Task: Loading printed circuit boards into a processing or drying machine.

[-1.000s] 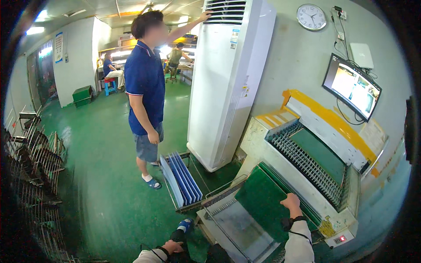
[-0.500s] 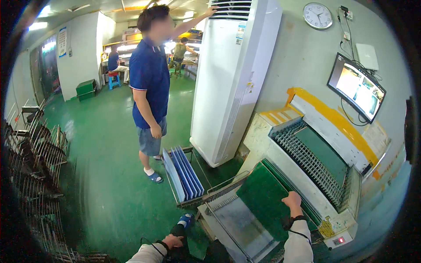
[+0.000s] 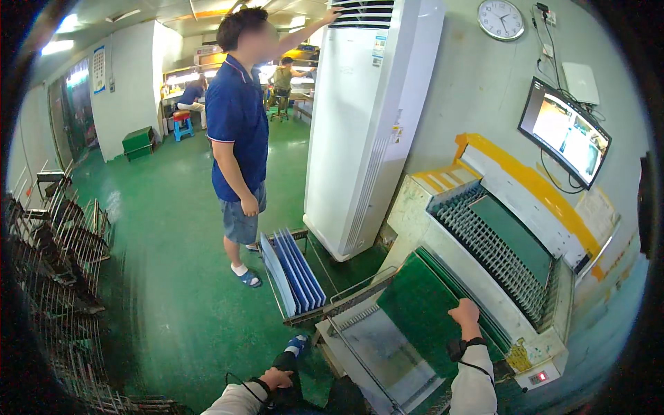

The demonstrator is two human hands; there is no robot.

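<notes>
My right hand [image 3: 465, 312] is closed on the upper edge of a green board [image 3: 422, 311], its fingers curled over the rim. Several similar green boards lean close together behind it, tilted in a wire rack [image 3: 346, 299]. My left hand [image 3: 277, 378] holds nothing; it rests on my dark-trousered leg with the fingers laid across it. A translucent sheet-like surface [image 3: 394, 360] shows on the near side of the rack, below the green board.
A roller machine [image 3: 498, 249] with a green board on it stands right of the rack. Blue panels [image 3: 294, 277] stand in a floor rack. Beyond, a person in a blue shirt [image 3: 238, 131] touches a tall white air conditioner [image 3: 353, 138]. Wire racks [image 3: 59, 277] line the left.
The view has shifted slightly. Both of my hands keep their places on the board and the leg. A seated person in the background leans further forward.
</notes>
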